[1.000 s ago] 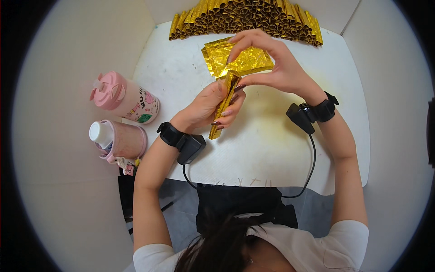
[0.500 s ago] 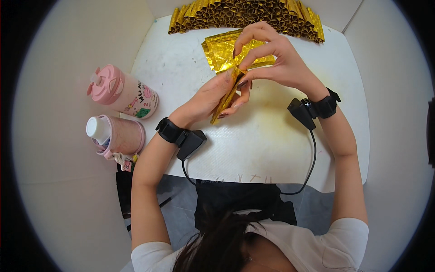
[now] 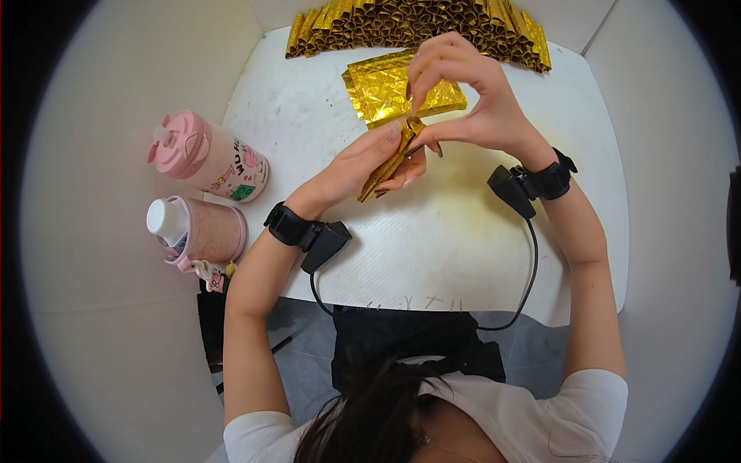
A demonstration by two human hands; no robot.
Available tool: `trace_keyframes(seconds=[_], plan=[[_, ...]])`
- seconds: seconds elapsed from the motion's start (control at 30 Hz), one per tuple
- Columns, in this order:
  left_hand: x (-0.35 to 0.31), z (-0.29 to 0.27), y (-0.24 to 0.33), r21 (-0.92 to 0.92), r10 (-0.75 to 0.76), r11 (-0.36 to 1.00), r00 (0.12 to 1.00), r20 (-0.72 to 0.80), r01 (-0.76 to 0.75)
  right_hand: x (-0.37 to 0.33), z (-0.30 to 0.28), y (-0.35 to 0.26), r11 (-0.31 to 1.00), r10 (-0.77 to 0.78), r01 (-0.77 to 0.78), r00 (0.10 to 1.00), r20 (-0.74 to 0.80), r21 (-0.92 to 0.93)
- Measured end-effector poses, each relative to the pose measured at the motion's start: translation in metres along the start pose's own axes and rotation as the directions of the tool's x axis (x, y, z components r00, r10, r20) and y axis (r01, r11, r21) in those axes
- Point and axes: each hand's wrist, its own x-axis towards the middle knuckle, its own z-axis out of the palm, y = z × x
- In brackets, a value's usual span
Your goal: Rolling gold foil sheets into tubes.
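My left hand [image 3: 370,162] is closed around a narrow gold foil sleeve [image 3: 390,166], folded or creased lengthwise and tilted with its upper end away from me. At that upper end, which looks partly open, my right hand [image 3: 475,100] has its thumb against the side and a curled fingertip at the rim. The right index finger is raised above the end. Just beyond my hands lies a small stack of flat gold foil sleeves [image 3: 386,85], partly behind my right fingers.
A large pile of gold foil tubes [image 3: 424,31], open ends toward me, lines the far edge of the white table [image 3: 463,239]. On the left are a pink tumbler [image 3: 208,154] and a pink cup [image 3: 220,230] holding a white-capped bottle [image 3: 166,217]. Cables hang from both wrist devices.
My right fingers have shifted slightly at the sleeve's upper end, with the index finger moving a little right. The sleeve's upper end looks more creased, and its lower end has risen slightly.
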Motion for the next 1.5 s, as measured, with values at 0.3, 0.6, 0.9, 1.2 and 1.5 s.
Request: trace_keyframes(seconds=[0.3, 0.6, 0.9, 1.2, 1.5], plan=[[0.000, 0.001, 0.002, 0.011, 0.079, 0.997, 0.996, 0.051, -0.079, -0.005, 0.003, -0.003, 0.974, -0.159, 0.125, 0.971, -0.176, -0.190], [0.000, 0.003, 0.000, 0.057, 0.076, 0.995, 0.997, 0.000, -0.076, -0.004, -0.001, -0.004, 0.879, -0.329, 0.259, 0.937, -0.115, -0.400], [0.000, 0.001, 0.001, 0.006, 0.077, 0.997, 0.997, 0.007, -0.077, 0.000, -0.003, -0.009, 0.868, -0.333, 0.285, 0.941, -0.052, -0.408], [0.002, -0.002, -0.006, 0.000, 0.029, 1.000, 0.999, -0.034, -0.029, -0.001, -0.003, -0.005, 0.928, -0.167, 0.166, 0.986, 0.028, -0.332], [0.006, 0.006, -0.006, 0.086, 0.216, 0.976, 0.876, -0.430, -0.198, -0.002, 0.004, 0.005, 0.957, -0.057, 0.048, 0.998, -0.023, -0.286]])
